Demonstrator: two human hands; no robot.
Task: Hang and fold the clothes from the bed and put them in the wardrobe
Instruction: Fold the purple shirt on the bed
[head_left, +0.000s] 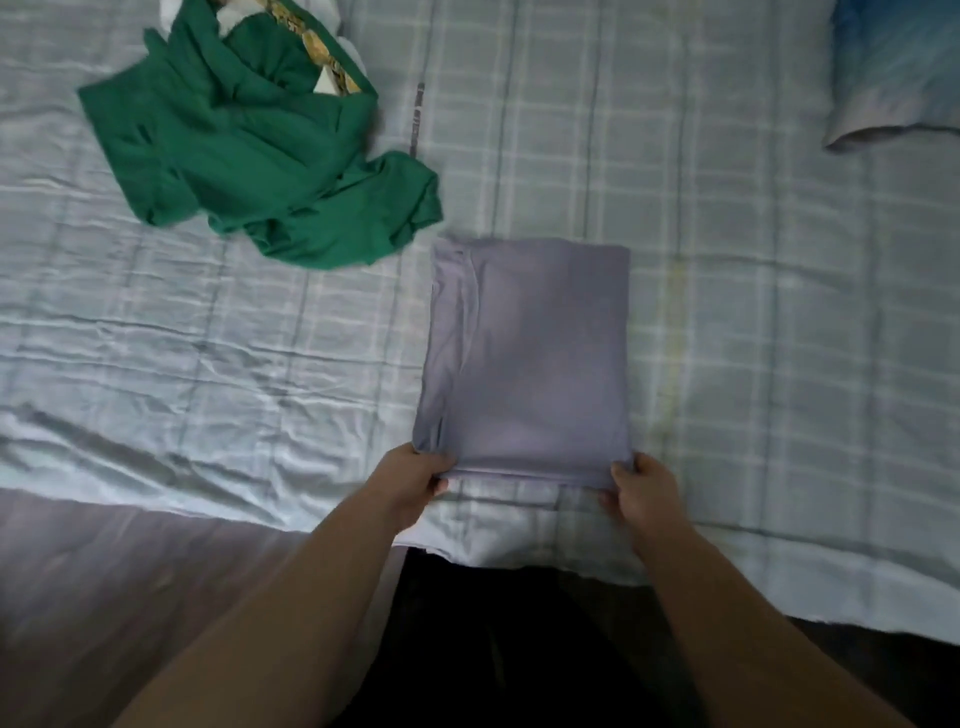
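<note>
No words, labels, brands or numbers can be read anywhere. The dark vertical mark on the bed sheet (417, 120), far beyond the grips, is too blurred to read.

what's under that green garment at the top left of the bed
White fabric and a gold-patterned piece poke out from beneath the green garment; how far they run under it is hidden.

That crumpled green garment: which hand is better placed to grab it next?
Probably the left hand. The green garment lies up on its side; the right hand would cross the grey folded garment both hold.
</note>
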